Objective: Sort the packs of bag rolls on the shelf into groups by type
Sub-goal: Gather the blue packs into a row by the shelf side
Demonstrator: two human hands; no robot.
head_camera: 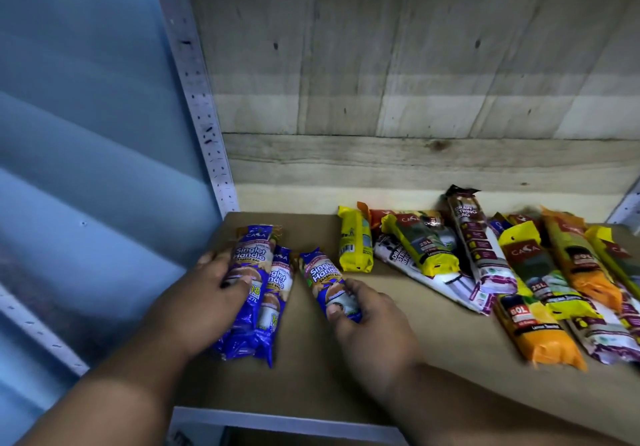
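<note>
Three blue "Singlet Handle" packs lie at the left of the brown shelf board (311, 369). My left hand (204, 303) grips the leftmost blue pack (251, 258), which lies against a second blue pack (278, 293). My right hand (374, 327) holds the lower end of the third blue pack (323, 277), a little apart to the right. A short yellow pack (355, 241) lies behind it. Farther right is a mixed heap: yellow-green 25L packs (420, 243), white-and-maroon drawstring packs (476, 237) and orange 60L packs (540, 338).
A perforated grey metal upright (204, 113) bounds the shelf on the left, with a blue corrugated wall (86, 133) beyond it. A wooden plank back wall (415, 81) closes the rear. The shelf's grey front rail (277, 421) runs below my forearms.
</note>
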